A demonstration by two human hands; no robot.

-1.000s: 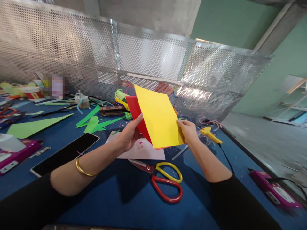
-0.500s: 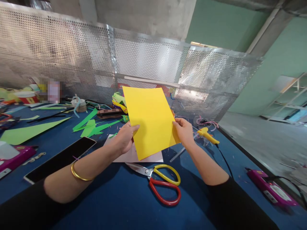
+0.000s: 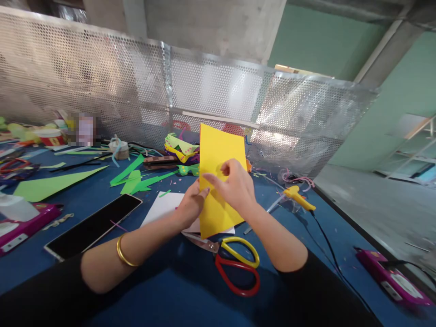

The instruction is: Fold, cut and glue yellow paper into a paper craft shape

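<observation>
Since half a second ago the yellow sheet (image 3: 218, 181) has turned from broad and face-on to a narrower upright shape, and the right hand (image 3: 233, 186) has come off its right edge and crossed onto its face. The sheet is held above the blue table (image 3: 177, 290), standing nearly upright, with its lower corner just above the scissors (image 3: 235, 263). The right hand lies over the middle of the sheet, fingers curled loosely and pressing on the paper, thumb raised; whether it pinches the paper cannot be told. The left hand (image 3: 192, 204) grips the sheet's left edge low down, fingers closed on it from behind, and a gold bangle (image 3: 123, 252) sits on that forearm.

Under the sheet a white paper (image 3: 163, 206) lies flat on the table, touching the scissors' blades. The scissors have one yellow and one red loop and lie near the person. To the left a dark phone (image 3: 93, 225) lies face up. Farther left are green paper scraps (image 3: 136, 177) and a large green triangle (image 3: 51, 184). Right of the hands a yellow glue gun (image 3: 299, 197) rests with its black cord running toward the near side. A magenta device (image 3: 391, 277) lies at the near right. A perforated metal screen (image 3: 119, 91) stands along the far edge.
</observation>
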